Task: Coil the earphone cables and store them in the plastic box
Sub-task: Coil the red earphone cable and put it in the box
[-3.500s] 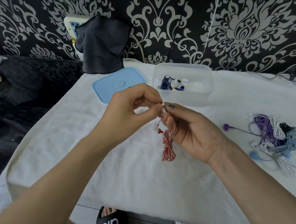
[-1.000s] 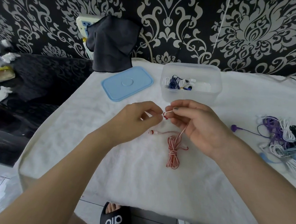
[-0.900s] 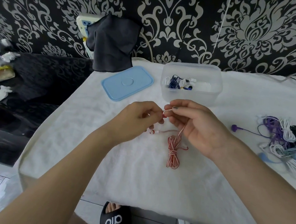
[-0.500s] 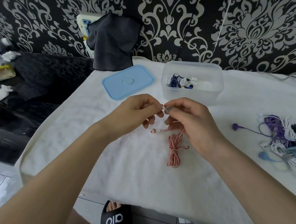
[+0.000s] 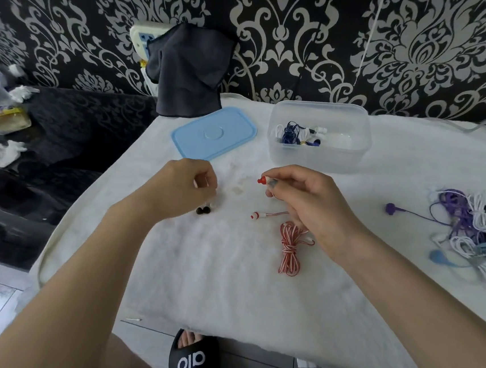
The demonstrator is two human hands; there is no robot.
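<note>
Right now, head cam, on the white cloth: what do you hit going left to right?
left hand → two small black ear tips → right hand pinching the red earbud → purple earbud → tangled pile of earphones.

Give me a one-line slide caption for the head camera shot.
Right hand pinches a red earbud above the coiled red-and-white cable, near the open plastic box.
</note>
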